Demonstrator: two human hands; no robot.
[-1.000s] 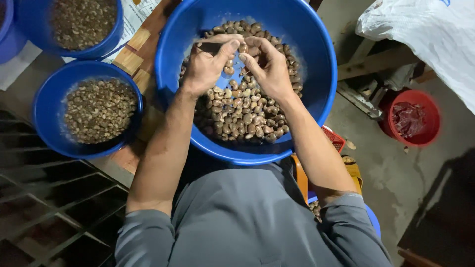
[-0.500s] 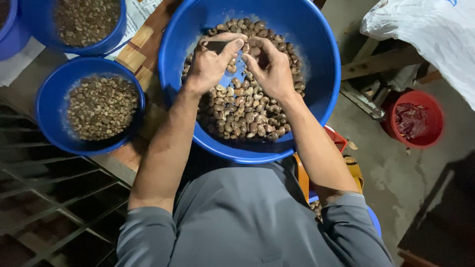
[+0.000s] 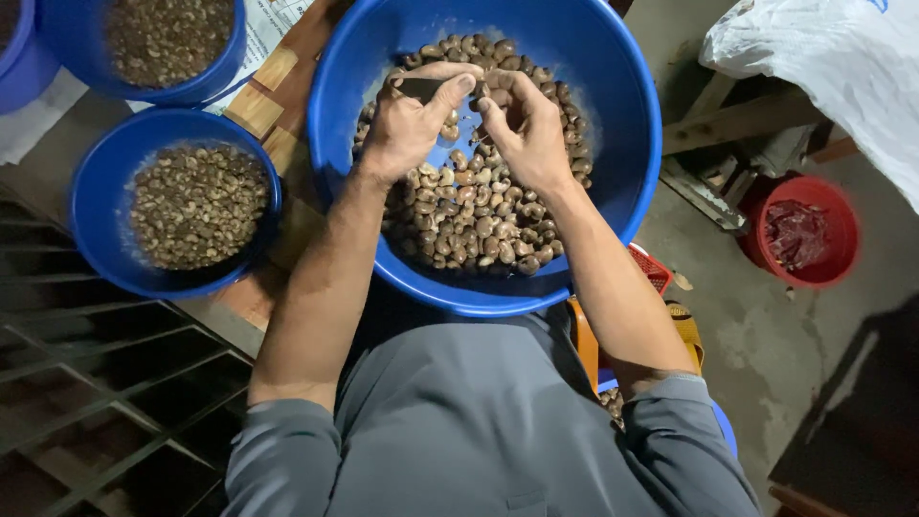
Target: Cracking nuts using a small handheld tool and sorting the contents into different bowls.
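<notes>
Both hands meet over the nuts (image 3: 474,215): left hand (image 3: 407,124) grips a dark tool, tip toward right hand (image 3: 522,129), whose fingers pinch one nut.

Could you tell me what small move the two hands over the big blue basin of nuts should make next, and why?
Probably work the small dark tool in the left hand against the nut pinched by the right hand, since both meet above the large blue plastic basin.

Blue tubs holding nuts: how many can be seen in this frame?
3. A large blue tub under both hands, a smaller blue tub to its left, and another cut off at the top-left. A fourth blue rim shows at the corner, its contents hidden.
</notes>
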